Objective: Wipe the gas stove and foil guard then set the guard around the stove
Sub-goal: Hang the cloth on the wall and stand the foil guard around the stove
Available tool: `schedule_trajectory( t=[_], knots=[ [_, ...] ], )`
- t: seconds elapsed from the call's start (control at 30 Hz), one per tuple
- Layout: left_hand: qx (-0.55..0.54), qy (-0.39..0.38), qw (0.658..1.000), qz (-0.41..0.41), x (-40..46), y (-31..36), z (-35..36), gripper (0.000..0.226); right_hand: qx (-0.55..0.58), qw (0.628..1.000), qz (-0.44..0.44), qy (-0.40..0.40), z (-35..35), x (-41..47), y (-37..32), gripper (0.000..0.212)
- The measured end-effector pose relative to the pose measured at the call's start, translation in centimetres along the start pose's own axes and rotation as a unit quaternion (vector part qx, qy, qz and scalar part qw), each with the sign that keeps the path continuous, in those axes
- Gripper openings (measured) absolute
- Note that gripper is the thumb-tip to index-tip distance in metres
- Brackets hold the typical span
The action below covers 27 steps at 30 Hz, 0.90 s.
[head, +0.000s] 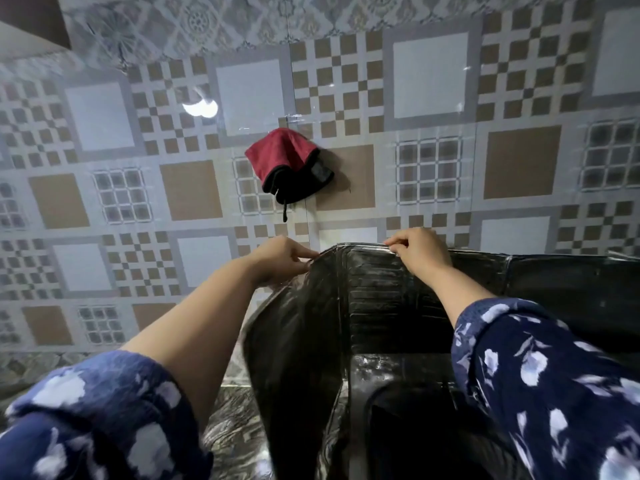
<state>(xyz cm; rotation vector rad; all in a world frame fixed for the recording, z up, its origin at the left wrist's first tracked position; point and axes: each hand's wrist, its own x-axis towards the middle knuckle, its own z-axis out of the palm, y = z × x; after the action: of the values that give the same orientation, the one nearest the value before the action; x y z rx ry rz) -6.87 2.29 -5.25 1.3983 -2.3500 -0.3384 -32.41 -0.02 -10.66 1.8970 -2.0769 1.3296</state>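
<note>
- Both hands pinch the top rim of the foil guard [367,306], which stands upright against the tiled wall [429,74], its long axis running left to right.
- The left hand [280,259] grips the folded corner; the right hand [419,251] holds the back panel's rim, just beside it.
- A red cloth [280,157] hangs on the wall above, well apart.
- The stove, likely below within the guard, is too dark to make out.

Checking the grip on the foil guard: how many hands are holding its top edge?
2. The left hand pinches the foil guard at its left fold; the right hand pinches the top edge further right.
</note>
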Motion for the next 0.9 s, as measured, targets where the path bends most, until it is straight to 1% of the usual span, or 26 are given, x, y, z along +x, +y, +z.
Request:
schedule_trajectory(
  t=[0.13,0.33,0.57,0.63,0.7,0.8,0.9],
  knots=[
    [-0.088,-0.003,0.995,-0.049,-0.3,1.4,0.3,0.035,-0.005,1.0,0.003,-0.015,0.3,0.2,-0.1,0.019],
    [-0.155,0.0,0.984,-0.086,-2.0,1.4,1.6,0.034,-0.003,1.0,0.01,-0.029,0.8,-1.0,0.1,0.019],
    [-0.219,0.012,0.97,-0.108,-4.2,0.9,2.5,0.029,-0.006,0.999,0.0,-0.053,1.2,-2.1,-0.9,0.018],
    [-0.238,0.012,0.965,-0.113,-5.0,0.7,3.0,0.031,-0.01,0.999,-0.004,-0.05,1.5,-2.4,-1.0,0.019],
    [-0.287,0.006,0.952,-0.109,-5.7,0.8,3.5,0.031,-0.021,0.999,-0.002,-0.038,1.6,-2.8,-1.0,0.021],
    [-0.327,-0.004,0.94,-0.103,-6.0,1.0,4.2,0.034,-0.065,0.998,-0.001,-0.022,1.3,-3.2,-1.1,0.022],
    [-0.351,-0.009,0.931,-0.103,-6.2,1.3,4.5,0.034,-0.044,0.999,0.001,-0.023,1.3,-3.4,-1.3,0.022]
  ],
)
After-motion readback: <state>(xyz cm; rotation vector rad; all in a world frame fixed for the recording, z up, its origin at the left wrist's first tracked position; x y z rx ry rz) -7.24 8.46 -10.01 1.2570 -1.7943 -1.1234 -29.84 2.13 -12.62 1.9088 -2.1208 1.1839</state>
